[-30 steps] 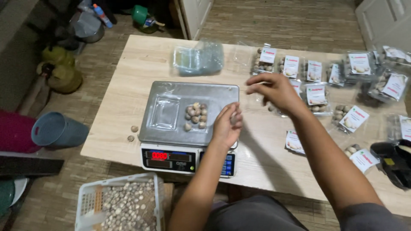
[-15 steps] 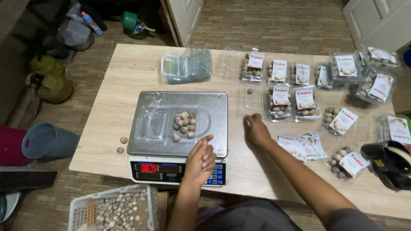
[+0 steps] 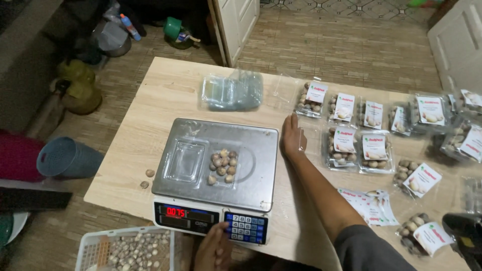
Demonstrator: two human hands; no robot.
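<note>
A digital scale (image 3: pixel 216 150) with a steel tray stands on the wooden table (image 3: pixel 150 115). An open clear clamshell box (image 3: pixel 203 163) lies on the tray, one half holding several round brown nuts (image 3: pixel 223 165). My left hand (image 3: pixel 213 248) is at the scale's front edge, its fingers just below the keypad (image 3: pixel 246 227), holding nothing. My right hand (image 3: pixel 292 136) lies flat on the table right beside the tray, fingers pointing away, next to a thin clear plastic piece. Filled, labelled packs of nuts (image 3: pixel 351 143) lie to its right.
A stack of empty clear boxes (image 3: pixel 232 91) sits behind the scale. Two loose nuts (image 3: pixel 147 178) lie left of it. A white basket of nuts (image 3: pixel 128 251) is at the lower left, loose labels (image 3: pixel 366 203) at the right. A blue bucket (image 3: pixel 70 158) and clutter stand on the floor.
My left hand drew back from the tray to the scale's front by the keypad. My right hand came back from the packs and settled flat beside the scale.
</note>
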